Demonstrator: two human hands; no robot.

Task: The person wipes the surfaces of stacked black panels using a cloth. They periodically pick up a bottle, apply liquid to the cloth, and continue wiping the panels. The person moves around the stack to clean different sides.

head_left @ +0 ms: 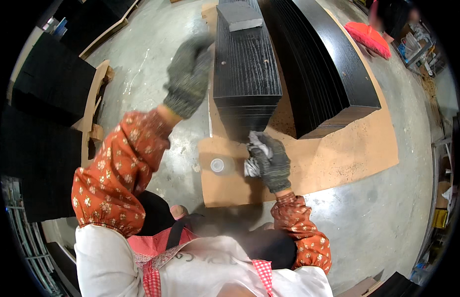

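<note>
A stack of black wood-grain boards [246, 64] stands in front of me, with small light spots on its top board. My left hand [187, 79], in a dark grey knit glove, is at the stack's left edge; motion smears its fingers, and whether it touches the boards I cannot tell. My right hand [270, 162], gloved alike, is closed on a crumpled white rag [255, 157] by the stack's near end. A small whitish cup [217, 165] stands to the left of that hand. On the far part of the top board lies a grey rectangular block [239, 16].
A second, longer row of black boards [334, 64] stands to the right. Both stacks rest on brown cardboard [358, 143] over a grey floor [378, 218]. Large black panels [51, 74] on wooden pallets line the left. A red broom [367, 38] lies far right, near a person.
</note>
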